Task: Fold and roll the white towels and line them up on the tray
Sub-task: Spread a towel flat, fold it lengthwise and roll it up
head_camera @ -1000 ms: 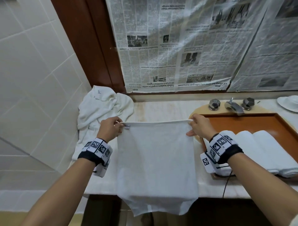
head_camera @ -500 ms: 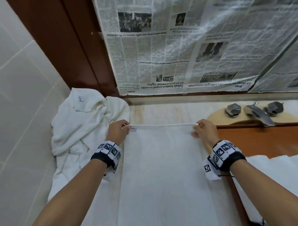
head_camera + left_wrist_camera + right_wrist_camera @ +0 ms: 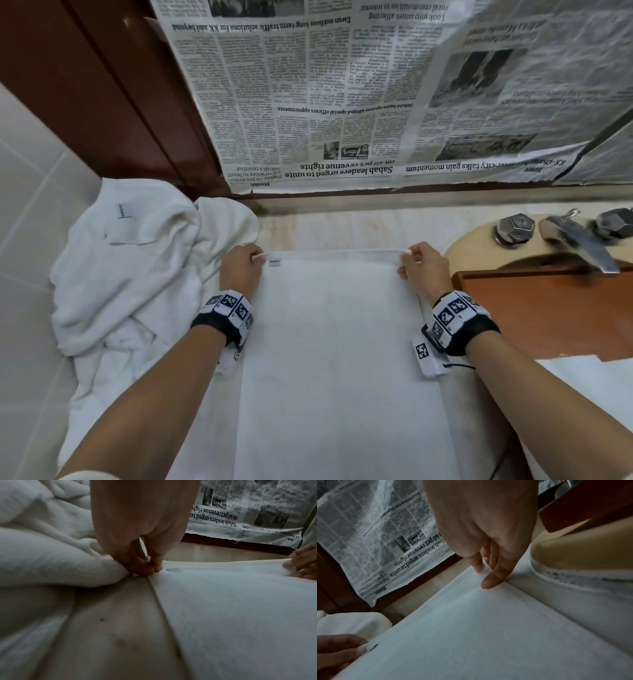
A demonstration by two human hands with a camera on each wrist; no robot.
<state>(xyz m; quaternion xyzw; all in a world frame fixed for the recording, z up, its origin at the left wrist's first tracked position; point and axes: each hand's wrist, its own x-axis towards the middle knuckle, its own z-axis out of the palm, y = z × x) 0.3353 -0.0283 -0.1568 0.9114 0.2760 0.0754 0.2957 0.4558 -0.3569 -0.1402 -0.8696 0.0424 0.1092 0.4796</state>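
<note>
White terry cloth covers the working area: one flat towel (image 3: 342, 359) lies lengthwise on the marble counter (image 3: 342, 229), its near end running out of the head view toward the person and its far hem squared across the counter. All positions below are given relative to this towel.

At the far left corner, the left hand (image 3: 239, 270) pinches the hem between thumb and curled fingers (image 3: 145, 569), just beside the small sewn label (image 3: 275, 262). At the far right corner, the right hand (image 3: 424, 270) pinches the hem between thumb and forefinger, the remaining fingers (image 3: 493, 580) extended and resting on the cloth. The hem is drawn taut between the two grips.

Left of the towel, touching its edge, lies a heap of unfolded towels (image 3: 137, 267). Right of it stands the wooden tray (image 3: 548, 308), with rolled white cloth (image 3: 582, 394) at its near end. Beyond the tray sits the tap (image 3: 579, 240); beyond the far hem hangs newspaper (image 3: 342, 102).

Step in hand, as judged: laying out and squaring the towel before the fold. The next move calls for both corners to travel together, so that the edges meet evenly, before rolling begins.
</note>
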